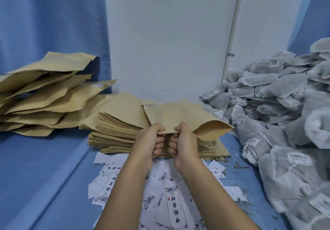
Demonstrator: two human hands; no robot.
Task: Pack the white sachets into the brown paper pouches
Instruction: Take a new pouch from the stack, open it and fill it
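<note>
A brown paper pouch [178, 115] is held up over a flat stack of empty brown pouches [117, 124] at the centre. My left hand [151, 140] and my right hand [182, 140] both pinch its near edge, side by side, fingers curled. The pouch's mouth gapes open on the right [212, 128]. A big heap of white sachets [278, 105] with small tags fills the right side, apart from both hands.
A loose pile of puffed brown pouches [41, 94] lies at the left. White printed labels [171, 194] are scattered on the blue cloth [44, 176] under my forearms. A white wall panel [169, 42] stands behind the stack.
</note>
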